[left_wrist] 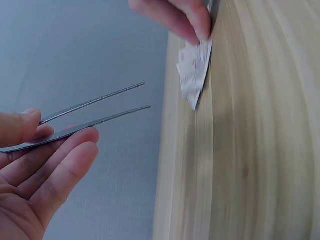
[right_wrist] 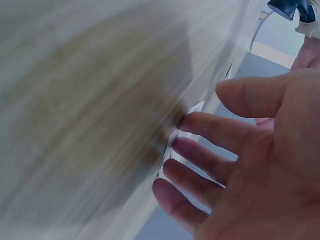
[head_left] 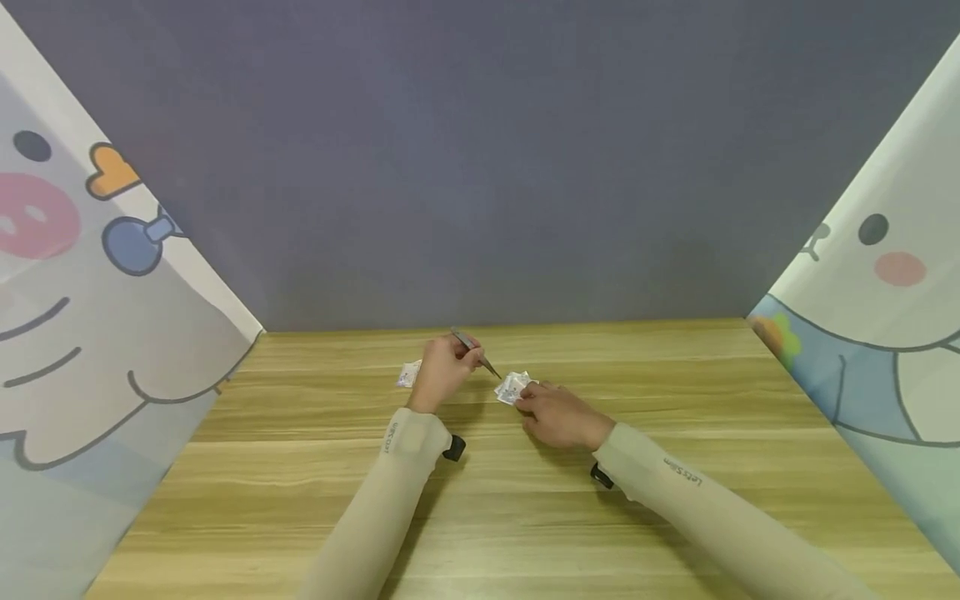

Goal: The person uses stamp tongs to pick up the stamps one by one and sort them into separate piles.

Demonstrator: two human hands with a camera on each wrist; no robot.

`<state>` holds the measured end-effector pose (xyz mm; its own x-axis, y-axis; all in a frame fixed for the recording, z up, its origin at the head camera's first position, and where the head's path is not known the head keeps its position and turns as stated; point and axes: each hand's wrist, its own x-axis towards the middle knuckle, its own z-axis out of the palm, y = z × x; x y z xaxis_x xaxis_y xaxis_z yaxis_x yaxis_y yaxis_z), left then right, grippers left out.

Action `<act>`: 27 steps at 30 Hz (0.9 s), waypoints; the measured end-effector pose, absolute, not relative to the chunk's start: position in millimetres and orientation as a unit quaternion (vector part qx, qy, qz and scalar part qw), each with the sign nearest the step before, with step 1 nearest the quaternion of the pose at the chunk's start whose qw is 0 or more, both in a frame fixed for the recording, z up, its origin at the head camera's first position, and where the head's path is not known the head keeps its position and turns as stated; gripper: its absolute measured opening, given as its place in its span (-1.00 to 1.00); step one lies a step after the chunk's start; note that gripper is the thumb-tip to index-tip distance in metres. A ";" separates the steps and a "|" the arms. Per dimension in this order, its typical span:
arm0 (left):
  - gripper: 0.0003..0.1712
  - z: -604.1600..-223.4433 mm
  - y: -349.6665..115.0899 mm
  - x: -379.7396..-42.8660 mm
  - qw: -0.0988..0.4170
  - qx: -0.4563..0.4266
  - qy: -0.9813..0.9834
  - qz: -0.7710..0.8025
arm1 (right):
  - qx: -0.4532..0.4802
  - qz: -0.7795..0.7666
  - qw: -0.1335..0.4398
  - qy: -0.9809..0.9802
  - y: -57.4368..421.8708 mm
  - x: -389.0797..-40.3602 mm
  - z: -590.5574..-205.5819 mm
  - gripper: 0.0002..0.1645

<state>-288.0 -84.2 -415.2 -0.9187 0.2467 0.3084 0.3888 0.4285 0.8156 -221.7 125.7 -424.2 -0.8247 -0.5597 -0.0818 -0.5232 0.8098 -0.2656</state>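
My left hand [head_left: 442, 371] pinches tweezers [head_left: 480, 357], prongs parted. Right hand [head_left: 558, 415], fingers extended, touches white packets [head_left: 512, 387] on table [head_left: 525, 517], near the tips. Best: steady lightly, slide prongs in low.

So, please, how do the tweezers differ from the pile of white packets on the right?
The tweezers are slim dark metal with two separated tips; the pile is overlapping flat white packets with print. The left grip holds the tweezers above the table; the pile lies on the table, touched by the right grip. Both are touched by a grip.
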 end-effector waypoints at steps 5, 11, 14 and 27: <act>-0.91 -417.3 -71.5 -289.8 0.070 -0.187 -0.836 -0.511 | -0.290 -0.147 0.078 0.942 128.3 -222.7 -429.0 -0.53; -0.93 -420.0 -64.8 -290.2 0.079 -0.181 -0.845 -0.498 | -0.308 -0.161 0.073 0.935 135.8 -222.9 -435.5 -0.52; -0.93 -422.0 -61.8 -291.5 0.078 -0.177 -0.846 -0.497 | -0.323 -0.164 0.068 0.930 141.4 -222.9 -438.1 -0.52; -0.93 -433.4 -52.5 -298.2 0.064 -0.163 -0.852 -0.494 | -0.350 -0.180 0.090 0.915 153.9 -225.3 -437.9 -0.50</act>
<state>-298.2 -52.5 -433.4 -0.9387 0.2145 0.2699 0.3408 0.4587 0.8207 -225.3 153.9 -437.9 -0.7384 -0.6732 -0.0385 -0.6086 0.6900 -0.3917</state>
